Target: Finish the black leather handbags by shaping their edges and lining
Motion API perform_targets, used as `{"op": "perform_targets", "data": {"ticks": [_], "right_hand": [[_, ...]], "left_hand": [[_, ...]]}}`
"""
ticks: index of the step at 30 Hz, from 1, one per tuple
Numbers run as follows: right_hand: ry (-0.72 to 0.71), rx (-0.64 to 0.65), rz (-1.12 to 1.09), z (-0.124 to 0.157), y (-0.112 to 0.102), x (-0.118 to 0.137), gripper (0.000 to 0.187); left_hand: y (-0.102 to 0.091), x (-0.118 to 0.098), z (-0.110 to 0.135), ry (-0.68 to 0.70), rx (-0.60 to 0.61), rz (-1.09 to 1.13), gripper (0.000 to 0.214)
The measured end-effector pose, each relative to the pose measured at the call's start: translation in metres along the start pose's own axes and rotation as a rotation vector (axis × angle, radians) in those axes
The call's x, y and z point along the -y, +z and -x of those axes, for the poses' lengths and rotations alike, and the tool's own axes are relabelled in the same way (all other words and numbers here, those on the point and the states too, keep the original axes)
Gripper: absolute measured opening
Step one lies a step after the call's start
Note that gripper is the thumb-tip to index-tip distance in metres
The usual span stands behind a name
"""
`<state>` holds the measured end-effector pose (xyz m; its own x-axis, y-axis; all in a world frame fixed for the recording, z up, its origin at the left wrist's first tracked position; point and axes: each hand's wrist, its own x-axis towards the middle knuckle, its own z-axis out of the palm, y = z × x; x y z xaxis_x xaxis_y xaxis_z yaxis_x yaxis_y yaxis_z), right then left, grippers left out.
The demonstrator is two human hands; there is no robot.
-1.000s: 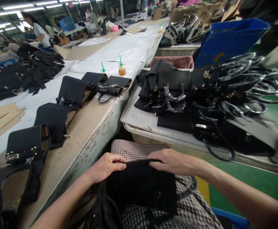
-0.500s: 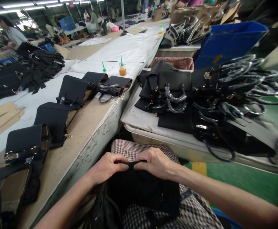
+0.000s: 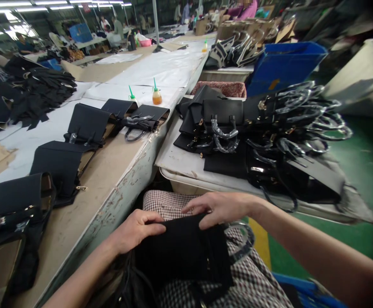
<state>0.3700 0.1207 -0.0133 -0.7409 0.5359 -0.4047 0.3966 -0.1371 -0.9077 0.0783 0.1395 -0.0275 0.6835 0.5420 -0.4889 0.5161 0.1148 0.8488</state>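
Observation:
A black handbag (image 3: 176, 248) rests on my lap, over a checked cloth. My left hand (image 3: 141, 231) is closed on its upper left edge, thumb on the near face and fingers behind. At the upper right edge is my right hand (image 3: 218, 208), its thumb pressed on the near face and its fingers reaching over the far side. A plastic-wrapped handle (image 3: 244, 241) sticks out to the right of the bag. Dark straps hang at its lower left.
Several black handbags (image 3: 58, 164) line the table (image 3: 109, 171) on my left. More bags with wrapped handles (image 3: 224, 113) are piled on the right-hand stand (image 3: 186, 171). Glue bottles (image 3: 157, 96) stand farther back, and a blue bin (image 3: 289, 64) is at the back right.
My right hand has moved right along the bag's top edge, away from my left hand, and its fingers have loosened. The wrapped handle now shows at the right.

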Motion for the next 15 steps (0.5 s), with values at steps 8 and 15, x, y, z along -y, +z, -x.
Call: {"op": "perform_targets", "data": {"ticks": [8,15], "right_hand": [[-0.049,-0.16,-0.505,0.048,0.014,-0.053,0.061],[-0.039,-0.416,-0.166,0.03,0.03,-0.034,0.041]], "left_hand": [[0.0,0.015,-0.002,-0.084,-0.03,0.089,0.03],[0.004,0.006,-0.014,-0.061,-0.005,0.018,0.029]]}}
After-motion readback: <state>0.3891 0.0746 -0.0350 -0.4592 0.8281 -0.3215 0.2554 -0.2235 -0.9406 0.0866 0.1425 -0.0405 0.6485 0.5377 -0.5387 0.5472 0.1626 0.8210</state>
